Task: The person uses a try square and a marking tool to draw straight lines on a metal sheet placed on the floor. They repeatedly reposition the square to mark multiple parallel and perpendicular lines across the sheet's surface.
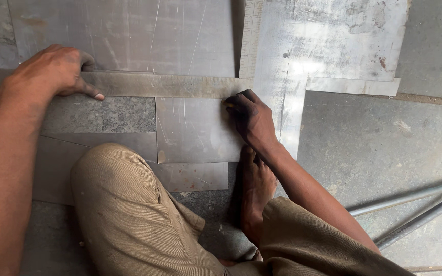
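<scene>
Item: marking work on sheet metal, seen from the head camera, person crouched on a stone floor (103, 115).

Left hand (52, 71): palm down on the left part of a long steel rule (164, 86), fingers (90, 92) curled over its near edge and pressing it flat. The hand grips nothing; it bears down. Forearm runs in from the lower left, wrist nearly straight.

Right hand (251, 117): fingers pinched together at the rule's lower edge, near its right end, where a small tip (227, 105) shows between them. It looks like a scriber or pencil, but it is too small to tell which. Wrist is bent, forearm rising from the lower right.

Rule: lies level across the frame, over the upper metal sheet (124, 36) and along the top of the smaller sheet (195, 130), touching both.

Smaller sheet: lies flat before the bare foot (254, 189), overlapping further sheets (190, 176) beneath it. Faint scratches cross its face.

Bright sheet (328, 41): lies to the right, partly under the rule's end.

Steel rods (410, 209): lie on the floor at lower right, well apart from the hands.

Progress, as judged: the rule is set and held; the marking tip is at the line's right end. No fresh line along the edge can be made out, so the stroke seems mostly left to do.
</scene>
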